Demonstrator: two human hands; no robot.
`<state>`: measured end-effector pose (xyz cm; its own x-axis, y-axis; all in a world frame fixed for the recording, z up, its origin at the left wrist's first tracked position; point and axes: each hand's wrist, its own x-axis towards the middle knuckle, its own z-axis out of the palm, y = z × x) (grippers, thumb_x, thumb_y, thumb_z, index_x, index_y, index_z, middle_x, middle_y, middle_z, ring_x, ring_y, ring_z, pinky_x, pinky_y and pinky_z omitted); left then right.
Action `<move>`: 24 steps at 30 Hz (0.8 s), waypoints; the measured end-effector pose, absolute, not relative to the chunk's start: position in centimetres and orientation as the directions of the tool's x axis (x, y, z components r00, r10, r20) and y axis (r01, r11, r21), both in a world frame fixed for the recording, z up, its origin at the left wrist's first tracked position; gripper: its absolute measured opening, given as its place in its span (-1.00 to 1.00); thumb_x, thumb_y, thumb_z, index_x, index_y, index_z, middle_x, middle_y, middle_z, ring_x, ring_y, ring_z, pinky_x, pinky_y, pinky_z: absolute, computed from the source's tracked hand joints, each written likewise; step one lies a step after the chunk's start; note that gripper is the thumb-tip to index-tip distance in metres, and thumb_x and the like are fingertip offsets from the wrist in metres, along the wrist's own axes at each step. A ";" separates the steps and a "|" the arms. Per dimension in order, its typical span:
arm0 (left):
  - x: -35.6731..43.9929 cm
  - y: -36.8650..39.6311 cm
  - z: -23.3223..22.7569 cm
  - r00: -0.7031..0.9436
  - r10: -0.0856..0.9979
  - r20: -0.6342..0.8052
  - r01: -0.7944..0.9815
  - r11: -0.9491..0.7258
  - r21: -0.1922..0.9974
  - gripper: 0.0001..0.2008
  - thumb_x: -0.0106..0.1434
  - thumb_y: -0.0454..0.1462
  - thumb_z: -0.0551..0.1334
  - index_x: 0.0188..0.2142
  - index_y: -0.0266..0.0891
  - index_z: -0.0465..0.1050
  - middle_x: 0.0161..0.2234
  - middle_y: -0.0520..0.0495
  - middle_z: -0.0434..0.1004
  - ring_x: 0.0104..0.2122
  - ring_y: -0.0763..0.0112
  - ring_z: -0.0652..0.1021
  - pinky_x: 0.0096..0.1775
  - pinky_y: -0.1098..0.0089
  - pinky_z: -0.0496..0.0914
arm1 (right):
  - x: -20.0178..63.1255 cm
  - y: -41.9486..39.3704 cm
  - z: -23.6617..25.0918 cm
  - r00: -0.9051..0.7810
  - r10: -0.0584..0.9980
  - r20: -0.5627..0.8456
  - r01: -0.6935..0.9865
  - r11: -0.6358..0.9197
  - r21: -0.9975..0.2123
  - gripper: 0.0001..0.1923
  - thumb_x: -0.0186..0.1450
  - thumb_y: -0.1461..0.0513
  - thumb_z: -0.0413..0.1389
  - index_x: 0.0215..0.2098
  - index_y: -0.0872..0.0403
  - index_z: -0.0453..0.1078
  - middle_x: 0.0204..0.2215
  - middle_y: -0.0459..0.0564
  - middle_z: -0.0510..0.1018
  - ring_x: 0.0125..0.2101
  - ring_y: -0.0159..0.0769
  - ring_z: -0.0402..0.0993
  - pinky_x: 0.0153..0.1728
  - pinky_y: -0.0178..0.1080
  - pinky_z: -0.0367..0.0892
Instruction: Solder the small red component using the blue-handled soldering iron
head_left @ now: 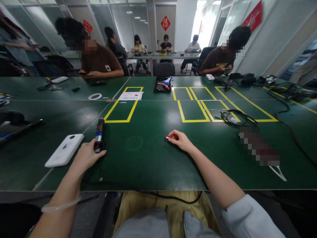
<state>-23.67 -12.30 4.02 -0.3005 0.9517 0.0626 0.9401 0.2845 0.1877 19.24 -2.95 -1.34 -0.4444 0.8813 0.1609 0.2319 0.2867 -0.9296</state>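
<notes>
My left hand (pixel 86 152) is closed around the near end of a black cylindrical tool (pixel 99 132) with silver and blue bands, which looks like a flashlight. It points away from me over the left part of the green table (pixel 148 165). My right hand (pixel 180 140) pinches a small red piece with a pale part (pixel 166 138) between thumb and fingertips, at or just above the tabletop. Its exact kind is too small to make out. Left of my left hand lies a white power bank (pixel 64 150), flat on the table.
Yellow tape outlines (pixel 116 121) mark the tabletop. Farther back are a black tray (pixel 162 89) with tools, a paper sheet (pixel 131 96) and a tape roll (pixel 95 96). At right lie a coiled black cable (pixel 237 117) and a blurred dark object (pixel 260 147). Several people sit beyond.
</notes>
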 end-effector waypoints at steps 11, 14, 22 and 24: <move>-9.5 -9.3 3.7 -0.029 0.998 0.048 0.982 0.020 0.185 -0.31 0.12 -0.04 0.17 0.20 -0.22 0.11 -0.02 -0.21 0.29 -0.06 0.13 0.42 -0.09 0.25 0.38 | 19.3 -3.0 -1.1 -0.464 0.871 0.163 0.237 0.299 -0.924 -0.77 0.17 0.15 0.19 -0.26 0.11 0.38 -0.51 -0.14 0.38 -0.51 -0.41 0.27 -0.44 -0.33 0.21; -4.6 -8.6 4.1 0.036 0.997 0.070 0.986 -0.047 0.163 -0.35 0.13 -0.08 0.20 0.19 -0.17 0.12 -0.03 -0.21 0.28 -0.07 0.14 0.41 -0.18 0.28 0.40 | 19.3 -3.0 -1.1 -0.471 0.860 0.194 0.193 0.315 -0.929 -0.78 0.16 0.18 0.19 -0.26 0.11 0.34 -0.49 -0.14 0.39 -0.50 -0.42 0.27 -0.42 -0.33 0.22; 1.8 -7.1 3.6 0.154 0.983 0.096 0.970 -0.169 0.173 -0.35 0.13 -0.09 0.22 0.18 -0.15 0.09 -0.07 -0.18 0.25 -0.10 0.17 0.41 -0.21 0.31 0.39 | 19.5 -3.0 -0.8 -0.465 0.832 0.302 0.183 0.424 -0.887 -0.91 0.19 0.26 0.13 -0.34 0.08 0.29 -0.49 -0.16 0.34 -0.50 -0.43 0.25 -0.41 -0.34 0.20; 2.2 -7.0 3.3 0.163 0.980 0.113 0.967 -0.181 0.177 -0.35 0.13 -0.09 0.22 0.18 -0.15 0.08 -0.07 -0.18 0.25 -0.10 0.17 0.41 -0.22 0.31 0.39 | 19.5 -2.9 -0.9 -0.460 0.826 0.327 0.204 0.457 -0.866 -0.93 0.19 0.28 0.12 -0.36 0.08 0.30 -0.47 -0.15 0.34 -0.49 -0.42 0.25 -0.40 -0.33 0.21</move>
